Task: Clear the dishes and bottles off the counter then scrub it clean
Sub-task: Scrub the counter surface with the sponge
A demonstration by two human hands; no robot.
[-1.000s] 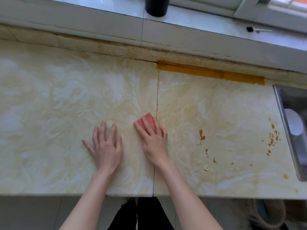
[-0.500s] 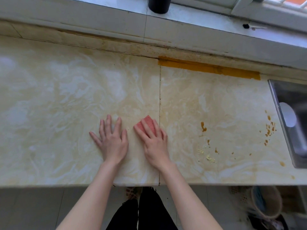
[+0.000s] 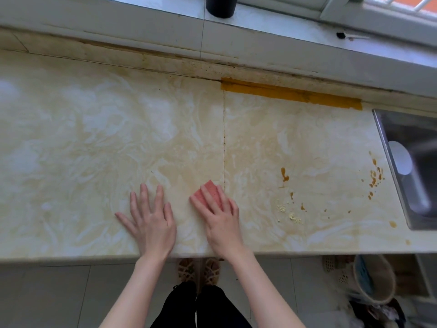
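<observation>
Here the marbled counter [image 3: 94, 138] bears orange spatters [image 3: 374, 176]; the right hand [image 3: 220, 216] presses a pink sponge [image 3: 209, 190] with straight fingers, the left hand [image 3: 151, 218] lies flat, and the steel sink [image 3: 397, 176] holds something white.

Right hand [image 3: 222, 221] pulled the pink sponge [image 3: 208, 191] back toward the near edge of the surface [image 3: 94, 150]. It was farther than the orange drip [image 3: 285, 175], now nearer. Left hand [image 3: 151, 223] slid back too, and both wrists now sit at the edge.
</observation>
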